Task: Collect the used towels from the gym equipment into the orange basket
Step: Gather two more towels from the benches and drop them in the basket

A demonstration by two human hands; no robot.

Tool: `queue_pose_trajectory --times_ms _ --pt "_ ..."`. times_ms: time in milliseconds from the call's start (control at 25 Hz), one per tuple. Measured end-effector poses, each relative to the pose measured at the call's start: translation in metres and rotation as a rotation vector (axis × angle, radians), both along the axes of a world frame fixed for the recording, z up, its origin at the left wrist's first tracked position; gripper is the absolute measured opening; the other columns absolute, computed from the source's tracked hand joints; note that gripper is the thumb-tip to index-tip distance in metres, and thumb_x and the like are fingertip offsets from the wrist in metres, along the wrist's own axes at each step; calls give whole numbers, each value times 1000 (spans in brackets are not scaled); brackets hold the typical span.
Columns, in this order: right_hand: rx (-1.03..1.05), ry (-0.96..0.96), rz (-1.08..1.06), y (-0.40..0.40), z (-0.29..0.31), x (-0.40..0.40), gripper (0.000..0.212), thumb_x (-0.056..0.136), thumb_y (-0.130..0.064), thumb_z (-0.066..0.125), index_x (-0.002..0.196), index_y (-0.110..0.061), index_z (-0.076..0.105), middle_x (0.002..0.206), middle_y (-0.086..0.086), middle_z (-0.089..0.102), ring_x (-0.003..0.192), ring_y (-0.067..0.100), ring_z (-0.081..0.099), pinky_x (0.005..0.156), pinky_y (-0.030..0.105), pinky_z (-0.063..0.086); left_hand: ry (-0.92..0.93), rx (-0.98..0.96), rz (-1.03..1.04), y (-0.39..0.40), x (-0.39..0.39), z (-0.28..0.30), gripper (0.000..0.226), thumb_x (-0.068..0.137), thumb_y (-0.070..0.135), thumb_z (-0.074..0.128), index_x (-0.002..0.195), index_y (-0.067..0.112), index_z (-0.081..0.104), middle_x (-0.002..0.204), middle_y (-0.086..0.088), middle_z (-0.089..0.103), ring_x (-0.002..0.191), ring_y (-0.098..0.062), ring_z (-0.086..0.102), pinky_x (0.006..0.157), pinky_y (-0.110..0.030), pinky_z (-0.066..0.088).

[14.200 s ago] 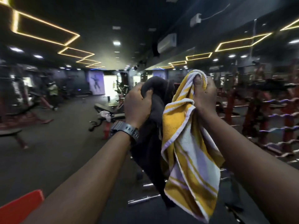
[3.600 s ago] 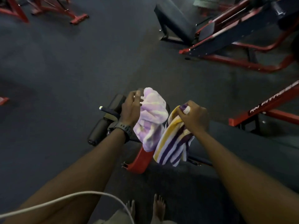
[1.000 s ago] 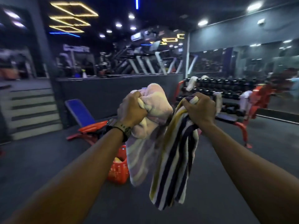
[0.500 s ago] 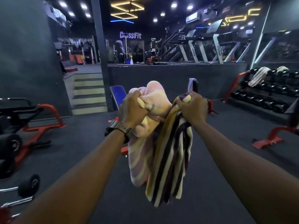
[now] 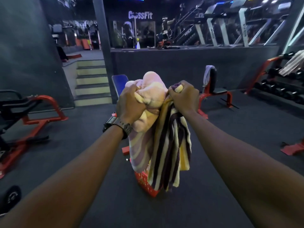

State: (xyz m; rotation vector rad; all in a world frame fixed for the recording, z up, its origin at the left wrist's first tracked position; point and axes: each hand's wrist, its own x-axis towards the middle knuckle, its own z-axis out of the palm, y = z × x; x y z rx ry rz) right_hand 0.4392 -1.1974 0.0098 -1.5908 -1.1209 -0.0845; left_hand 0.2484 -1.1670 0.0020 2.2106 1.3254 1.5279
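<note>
My left hand is closed on a bunched pink and yellow towel, held out in front of me at chest height. Beside it, my right hand grips a towel with purple, white and yellow stripes that hangs straight down. Under the two hanging towels stands the orange basket on the dark floor; only its lower left corner shows. Another pale towel drapes over the backrest of a red seat behind, and a striped towel lies on the dumbbell rack at the far right.
A blue bench stands just behind the basket. A red-framed machine fills the left side, with a weight plate low on the floor. Steps rise to a raised platform with treadmills. A dumbbell rack lines the right wall.
I have walked closer to the basket, which now sits directly under the hanging towels. Both hands keep the same grip on their towels.
</note>
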Motion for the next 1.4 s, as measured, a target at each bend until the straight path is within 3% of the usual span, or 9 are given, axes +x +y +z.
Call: queue_pose_trajectory --times_ms 240,480,640,880,1040,1160,1240,1280,1400 --pt "-148 65 68 147 -64 57 20 84 -43 66 86 -23 67 92 1 75 91 29 67 68 30 40 -8 -139 68 130 68 -64 58 73 41 65 129 41 50 112 8 65 87 -14 59 71 -26 42" --pt "-277 148 54 276 -165 83 16 84 -42 67 81 -27 63 87 0 74 87 29 67 66 29 40 -44 -307 68 258 103 -175 43 73 45 73 109 32 53 93 13 56 76 -15 53 65 -25 34" --pt "-441 258 12 353 -273 89 22 85 -45 65 85 -23 63 85 3 74 87 32 67 69 34 48 -39 -493 33 338 114 -285 33 74 28 80 94 15 58 96 -5 63 85 -28 61 66 -30 36" --pt "-663 288 44 416 -447 97 21 88 -49 61 87 -27 61 94 3 74 94 31 66 68 29 38 40 -655 72 393 122 -438 27 74 14 80 86 9 56 91 -1 54 83 -21 53 68 -23 29" --pt "-744 269 82 433 -576 94 19 88 -48 62 87 -30 61 94 3 75 94 32 67 70 33 42 88 -818 114 402 123 -553 24 75 23 74 87 13 56 90 0 58 84 -22 58 68 -24 37" --pt "-886 241 147 419 -659 96 28 89 -51 61 102 -25 60 104 6 72 101 34 65 79 39 49 267 -983 -10 393 121 -630 53 64 49 68 100 11 61 107 -11 62 104 -33 58 85 -36 44" --pt "-916 187 133 413 -687 104 38 90 -46 63 114 -17 61 116 11 68 111 36 61 89 42 46 371 -1050 -8 395 118 -655 73 60 66 62 116 19 62 123 -10 61 119 -33 52 101 -41 40" --pt "-898 178 111 413 -688 109 38 92 -43 63 115 -13 62 117 13 68 113 36 60 92 42 44 318 -1040 20 399 121 -654 74 63 65 63 121 18 61 127 -9 61 122 -33 51 104 -41 39" --pt "-835 298 109 427 -646 124 28 98 -35 59 98 -8 67 101 14 73 102 35 65 83 40 44 4 -976 30 428 147 -608 45 81 41 72 114 11 64 117 -7 68 111 -27 61 97 -37 46"
